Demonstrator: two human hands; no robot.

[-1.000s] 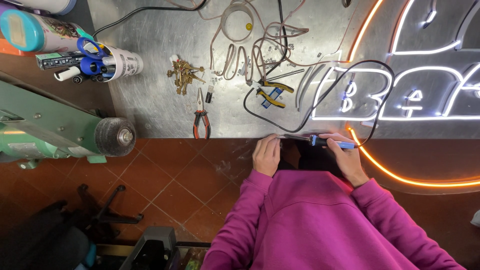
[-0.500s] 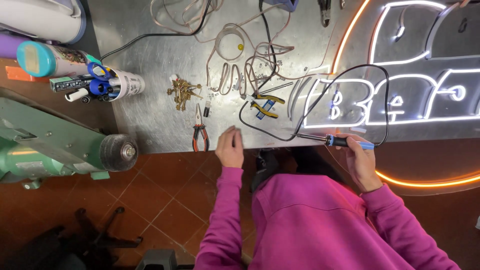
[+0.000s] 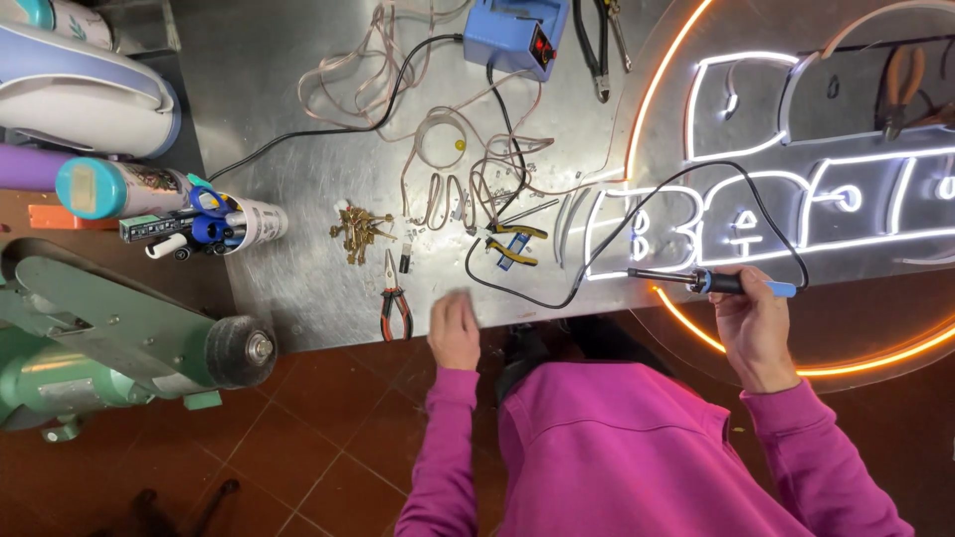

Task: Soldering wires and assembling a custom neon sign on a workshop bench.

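Note:
My right hand (image 3: 753,323) grips a soldering iron (image 3: 711,282) by its black and blue handle, tip pointing left toward the lit white letters of a neon sign (image 3: 796,199). The iron's black cord loops over the sign and runs back to a blue soldering station (image 3: 514,32). My left hand (image 3: 455,330) hovers blurred at the near edge of the metal table (image 3: 298,179), holding nothing, just right of red-handled pliers (image 3: 394,302). I wear pink sleeves.
Clear wire coils (image 3: 448,149), yellow-blue cutters (image 3: 512,244) and a pile of small brass parts (image 3: 356,231) lie mid-table. A cup of markers (image 3: 214,227) and cans sit at left. A green machine (image 3: 109,338) stands off the table's left. More pliers (image 3: 900,89) rest on the sign.
My left hand moved left along the table edge, away from the right hand. The right hand with the soldering iron shifted right and up. The view tilted farther over the table.

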